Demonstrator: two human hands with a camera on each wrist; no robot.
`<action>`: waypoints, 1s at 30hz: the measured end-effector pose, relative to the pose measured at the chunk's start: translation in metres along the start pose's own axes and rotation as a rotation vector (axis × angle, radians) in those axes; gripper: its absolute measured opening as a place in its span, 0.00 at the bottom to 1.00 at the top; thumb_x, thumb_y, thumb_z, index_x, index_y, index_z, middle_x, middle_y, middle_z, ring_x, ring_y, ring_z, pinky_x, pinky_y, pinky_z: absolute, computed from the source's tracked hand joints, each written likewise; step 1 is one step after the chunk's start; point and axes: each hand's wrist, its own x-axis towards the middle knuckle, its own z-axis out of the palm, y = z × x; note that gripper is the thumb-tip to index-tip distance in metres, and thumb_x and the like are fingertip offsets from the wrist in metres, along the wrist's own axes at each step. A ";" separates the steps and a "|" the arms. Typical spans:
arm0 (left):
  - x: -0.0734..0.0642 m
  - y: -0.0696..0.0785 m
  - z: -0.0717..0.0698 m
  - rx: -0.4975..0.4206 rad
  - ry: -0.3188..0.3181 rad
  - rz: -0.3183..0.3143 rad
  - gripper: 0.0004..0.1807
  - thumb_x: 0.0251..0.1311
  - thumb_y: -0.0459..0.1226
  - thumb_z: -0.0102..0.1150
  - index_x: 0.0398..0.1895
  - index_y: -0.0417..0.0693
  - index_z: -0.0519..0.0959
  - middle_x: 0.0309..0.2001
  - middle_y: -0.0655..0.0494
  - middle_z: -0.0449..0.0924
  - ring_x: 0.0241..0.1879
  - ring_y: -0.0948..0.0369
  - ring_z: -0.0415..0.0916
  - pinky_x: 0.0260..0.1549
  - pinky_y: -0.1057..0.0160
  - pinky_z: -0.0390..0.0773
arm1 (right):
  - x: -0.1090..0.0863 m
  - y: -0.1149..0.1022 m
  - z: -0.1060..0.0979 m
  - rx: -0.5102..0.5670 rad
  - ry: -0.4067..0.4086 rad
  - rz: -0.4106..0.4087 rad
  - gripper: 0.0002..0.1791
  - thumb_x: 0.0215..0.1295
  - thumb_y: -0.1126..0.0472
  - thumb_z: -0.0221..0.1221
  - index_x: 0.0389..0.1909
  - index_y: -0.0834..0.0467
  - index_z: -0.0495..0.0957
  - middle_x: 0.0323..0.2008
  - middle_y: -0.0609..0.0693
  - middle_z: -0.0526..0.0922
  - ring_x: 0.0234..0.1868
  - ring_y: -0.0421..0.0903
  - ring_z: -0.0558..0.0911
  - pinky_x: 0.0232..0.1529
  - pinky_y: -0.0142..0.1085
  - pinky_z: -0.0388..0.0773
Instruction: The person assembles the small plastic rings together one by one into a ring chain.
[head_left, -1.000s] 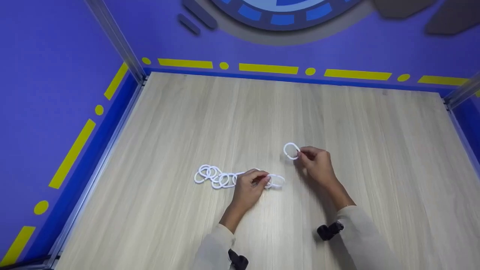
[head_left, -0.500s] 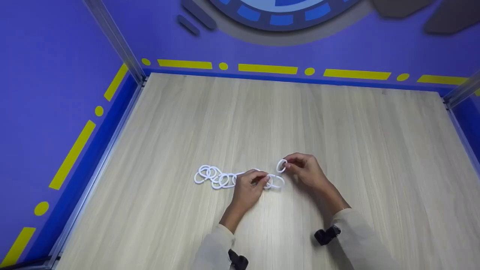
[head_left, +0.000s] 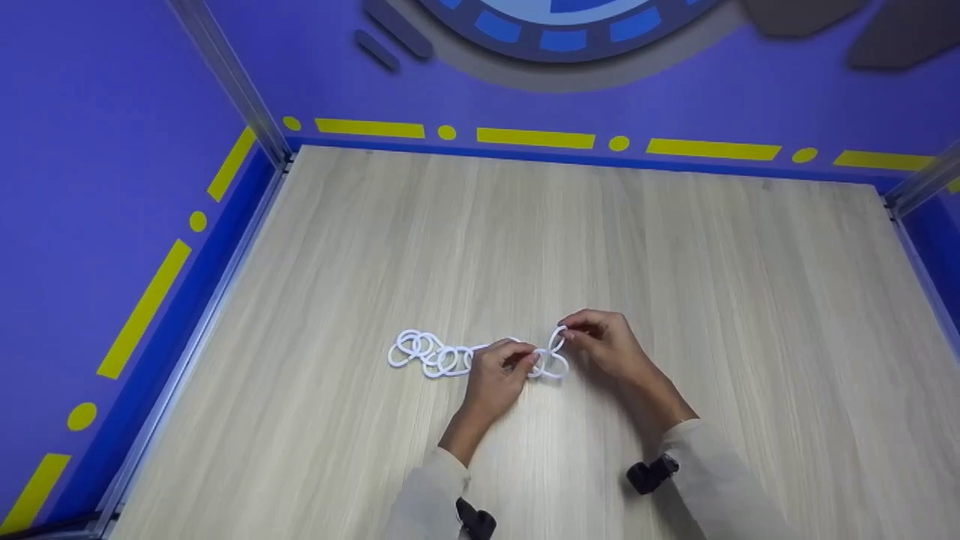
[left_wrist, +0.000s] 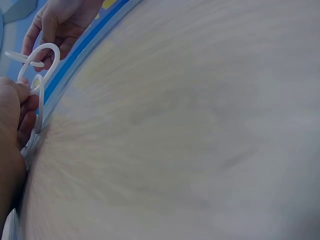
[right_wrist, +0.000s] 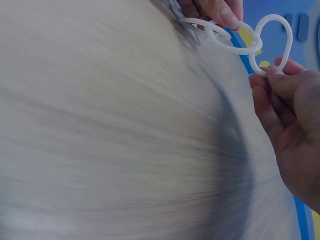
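Note:
A chain of white plastic rings [head_left: 436, 374] lies on the table, its right end lifted by my left hand [head_left: 495, 381]. The left thumb and fingertips pinch a ring near that end, and the end ring [head_left: 565, 367] sticks out to the right of them. My right hand [head_left: 611, 346] pinches a single white ring [right_wrist: 289, 40] between thumb and fingers. This ring stands upright and crosses the outer edge of the end ring in the right wrist view. Whether its gap has passed fully over that edge I cannot tell. The left fingers hide part of the chain.
The wood-grain table [head_left: 675, 255] spreads around both hands. A blue wall [head_left: 525, 105] with yellow marks runs along the back, and another blue wall [head_left: 90, 187] stands at the left. Metal posts [head_left: 232, 75] mark the corners.
The right hand has come left and slightly toward the person, turning its ring on edge and bringing it against the chain's end ring. The left hand has stayed in place.

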 end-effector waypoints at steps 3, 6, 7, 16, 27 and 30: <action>0.000 0.000 0.000 -0.004 -0.001 0.004 0.02 0.60 0.30 0.69 0.35 0.41 0.88 0.32 0.50 0.89 0.30 0.56 0.85 0.33 0.66 0.85 | 0.000 -0.002 0.001 -0.008 -0.003 -0.009 0.06 0.64 0.73 0.64 0.40 0.70 0.85 0.38 0.67 0.88 0.36 0.31 0.82 0.38 0.23 0.79; 0.000 0.000 0.000 -0.002 -0.005 -0.002 0.02 0.60 0.31 0.69 0.35 0.41 0.88 0.32 0.50 0.89 0.31 0.57 0.86 0.34 0.67 0.85 | -0.001 -0.001 0.002 -0.026 -0.035 -0.054 0.06 0.62 0.74 0.64 0.40 0.71 0.85 0.37 0.67 0.88 0.36 0.30 0.82 0.37 0.23 0.80; 0.000 0.000 -0.001 -0.005 -0.007 -0.006 0.03 0.60 0.31 0.69 0.36 0.41 0.88 0.32 0.50 0.89 0.31 0.58 0.86 0.34 0.68 0.85 | -0.001 -0.001 0.002 -0.036 -0.051 -0.073 0.06 0.62 0.75 0.65 0.39 0.71 0.85 0.37 0.67 0.88 0.36 0.30 0.82 0.37 0.23 0.80; 0.000 0.002 -0.001 0.008 -0.024 -0.039 0.04 0.61 0.31 0.68 0.37 0.39 0.88 0.34 0.50 0.89 0.33 0.60 0.85 0.36 0.68 0.85 | -0.008 0.006 -0.004 -0.155 -0.090 -0.076 0.07 0.61 0.75 0.65 0.39 0.65 0.87 0.37 0.60 0.90 0.39 0.33 0.84 0.41 0.23 0.80; 0.001 0.002 -0.001 0.011 -0.011 -0.037 0.03 0.61 0.31 0.69 0.36 0.40 0.87 0.34 0.51 0.89 0.34 0.59 0.85 0.37 0.68 0.84 | -0.024 0.009 -0.018 -0.159 -0.048 0.081 0.09 0.62 0.75 0.65 0.42 0.64 0.85 0.40 0.61 0.88 0.37 0.33 0.81 0.39 0.23 0.78; 0.000 0.002 0.000 0.006 -0.005 -0.037 0.03 0.61 0.31 0.69 0.36 0.41 0.87 0.34 0.51 0.89 0.33 0.58 0.86 0.36 0.67 0.85 | -0.027 0.010 -0.019 -0.138 -0.035 0.078 0.08 0.62 0.74 0.65 0.41 0.64 0.85 0.39 0.61 0.88 0.36 0.33 0.80 0.38 0.24 0.78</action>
